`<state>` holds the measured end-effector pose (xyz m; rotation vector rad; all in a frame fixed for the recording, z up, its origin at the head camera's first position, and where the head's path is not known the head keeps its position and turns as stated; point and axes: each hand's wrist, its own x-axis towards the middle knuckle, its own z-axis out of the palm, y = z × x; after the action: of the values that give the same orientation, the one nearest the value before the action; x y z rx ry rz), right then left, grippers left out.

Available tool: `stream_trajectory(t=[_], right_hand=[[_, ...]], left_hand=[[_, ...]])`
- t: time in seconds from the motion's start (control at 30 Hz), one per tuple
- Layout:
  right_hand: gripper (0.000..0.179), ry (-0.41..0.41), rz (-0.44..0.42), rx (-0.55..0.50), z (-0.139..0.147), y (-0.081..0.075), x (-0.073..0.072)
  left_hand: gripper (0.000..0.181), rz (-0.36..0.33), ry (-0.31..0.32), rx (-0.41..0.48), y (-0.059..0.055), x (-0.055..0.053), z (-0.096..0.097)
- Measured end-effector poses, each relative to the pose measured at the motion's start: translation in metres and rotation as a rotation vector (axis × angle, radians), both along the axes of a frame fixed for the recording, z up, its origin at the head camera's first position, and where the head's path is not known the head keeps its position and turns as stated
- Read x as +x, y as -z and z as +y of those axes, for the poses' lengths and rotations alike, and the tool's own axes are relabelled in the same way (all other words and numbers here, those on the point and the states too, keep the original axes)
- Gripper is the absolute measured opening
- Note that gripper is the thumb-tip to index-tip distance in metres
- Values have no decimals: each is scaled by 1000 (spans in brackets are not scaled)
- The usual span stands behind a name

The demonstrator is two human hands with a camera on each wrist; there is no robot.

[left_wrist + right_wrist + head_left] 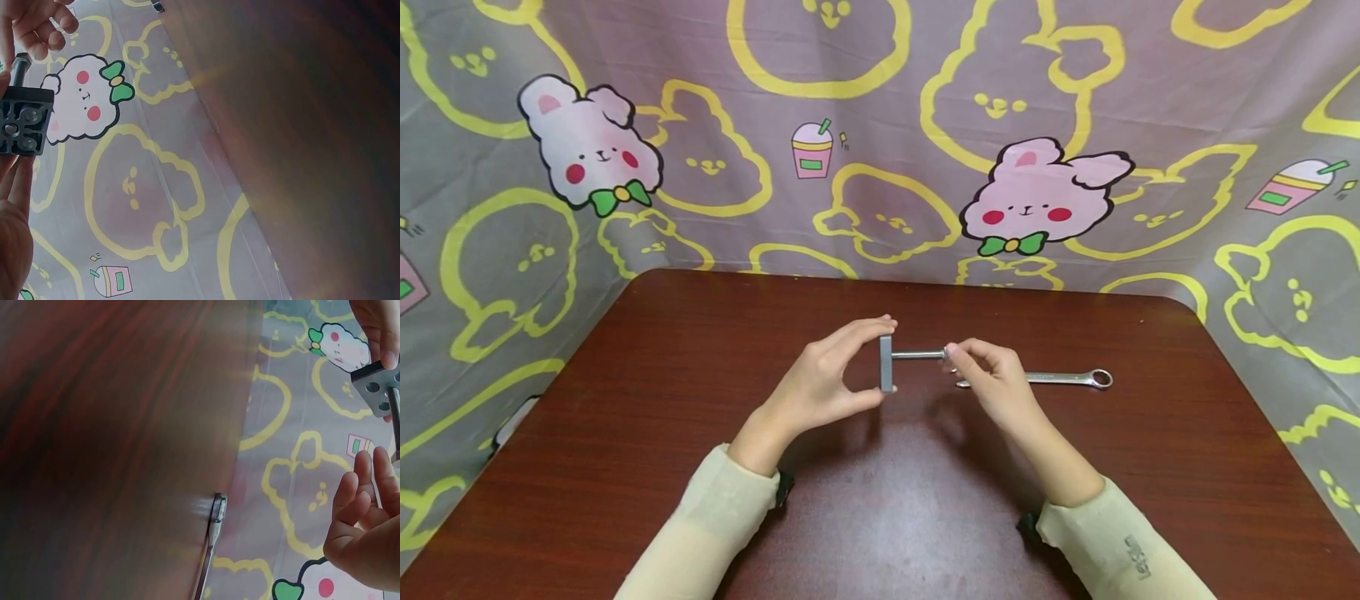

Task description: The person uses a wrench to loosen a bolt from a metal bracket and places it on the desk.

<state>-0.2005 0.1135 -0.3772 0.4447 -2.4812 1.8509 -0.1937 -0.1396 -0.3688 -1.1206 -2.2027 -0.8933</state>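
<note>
A square grey metal block [886, 364] with round holes stands on edge between the fingertips and thumb of my left hand [816, 379], which grips it by its top and bottom edges above the table. From its right face a long silver bolt [917, 355] sticks out level, its head pointing right. My right hand [1000, 379] pinches the bolt's head between thumb and forefinger. In the left wrist view the block's [26, 122] hollowed back shows, with the bolt head [24, 59] beyond it. The right wrist view shows the block's [375, 387] holed face and my right hand's loosely bent other fingers.
A silver combination spanner [1060, 378] lies on the dark red-brown table [700, 333], partly hidden behind my right hand. Its ring end points right. A patterned cloth [880, 200] hangs around the table's back and sides.
</note>
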Motion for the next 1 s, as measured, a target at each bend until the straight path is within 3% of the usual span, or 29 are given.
stream_trajectory(t=[0.3,0.53,0.7,0.87,1.0], right_hand=[[17,-40,43,20,-1,0,2],[25,-94,165,-54,-1,2,3],[24,-66,232,-62,-2,1,2],[24,-30,303,-3,-3,-1,4],[27,-23,305,35,0,-2,7]], left_hand=[[69,-3,-1,2,1,1,-2],[70,-25,-9,-17,0,2,-2],[70,-18,-1,-18,-2,2,-1],[69,2,12,-20,-3,2,0],[70,15,13,-15,-4,1,0]])
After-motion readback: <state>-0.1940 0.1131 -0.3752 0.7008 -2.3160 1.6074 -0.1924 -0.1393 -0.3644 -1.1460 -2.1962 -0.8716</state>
